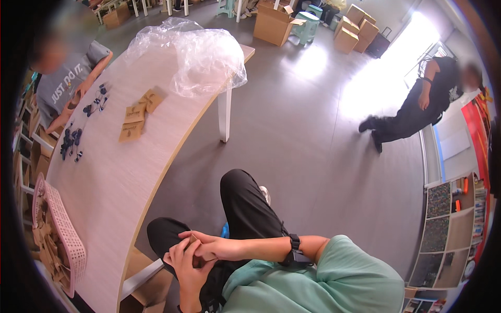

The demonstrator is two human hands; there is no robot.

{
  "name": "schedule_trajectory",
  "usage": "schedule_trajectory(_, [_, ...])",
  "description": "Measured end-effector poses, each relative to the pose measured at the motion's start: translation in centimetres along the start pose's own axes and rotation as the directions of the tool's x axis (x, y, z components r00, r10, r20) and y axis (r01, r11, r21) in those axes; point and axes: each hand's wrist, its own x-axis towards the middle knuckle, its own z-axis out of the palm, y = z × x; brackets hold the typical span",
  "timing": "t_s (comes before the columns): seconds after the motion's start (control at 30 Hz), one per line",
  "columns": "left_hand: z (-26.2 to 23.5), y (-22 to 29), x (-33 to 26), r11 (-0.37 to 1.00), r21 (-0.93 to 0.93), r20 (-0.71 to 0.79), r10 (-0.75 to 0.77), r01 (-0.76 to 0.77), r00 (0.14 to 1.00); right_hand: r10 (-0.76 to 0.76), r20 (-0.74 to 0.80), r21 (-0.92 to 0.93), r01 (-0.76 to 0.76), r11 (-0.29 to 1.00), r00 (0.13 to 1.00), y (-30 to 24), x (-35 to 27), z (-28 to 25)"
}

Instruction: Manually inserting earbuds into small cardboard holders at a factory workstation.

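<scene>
In front of my lap, both hands are closed round a small brown kraft-paper piece [193,239], which my fingers mostly hide. My left hand [188,267] grips it from the near left, fingers curled. My right hand [219,247] reaches in from the right and pinches it from above. To the left stands a pale wooden table [172,122]. On it lie several flat brown kraft packets [134,122] with dark print. Beyond them are two bunches of small dark-and-silver items with thin cords [73,142], too small to name.
A pink basket [68,224] of brown paper pieces sits at the table's near left. Crumpled clear plastic [203,57] hangs over the far edge. A person in grey [78,73] sits across; another in black [417,109] walks at right. Cardboard boxes [274,23] stand behind.
</scene>
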Motion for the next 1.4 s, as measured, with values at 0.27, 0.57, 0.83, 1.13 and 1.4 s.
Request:
schedule_trajectory(0.27, [-0.1, 0.5, -0.2, 0.478, -0.857, 0.046, -0.297, 0.190, 0.954, -0.356, -0.175, -0.200, 0.321, 0.926, 0.918, -0.6, -0.6, -0.9])
schedule_trajectory(0.57, [0.3, 0.3, -0.9, 0.174, -0.930, 0.262, -0.305, 0.324, 0.916, -0.345, -0.162, -0.255, 0.299, 0.920, 0.925, -1.8, -1.8, -0.7])
schedule_trajectory(0.83, [0.6, -0.9, -0.4, 0.072, -0.905, 0.349, -0.436, 0.419, 0.829, -0.384, -0.175, -0.429, 0.281, 0.859, 0.907, -1.3, -2.1, 0.2])
schedule_trajectory(1.13, [0.7, 0.4, -1.1, -0.299, -0.882, 0.461, -0.386, 0.365, 0.799, -0.240, -0.097, -0.178, 0.221, 0.959, 0.966, -0.2, -0.8, -0.6])
schedule_trajectory(1.4, [-0.9, 1.2, 0.8, -0.440, -0.790, 0.541, -0.171, 0.428, 0.823, -0.346, -0.237, -0.291, 0.274, 0.917, 0.908, -0.7, -1.3, 0.3])
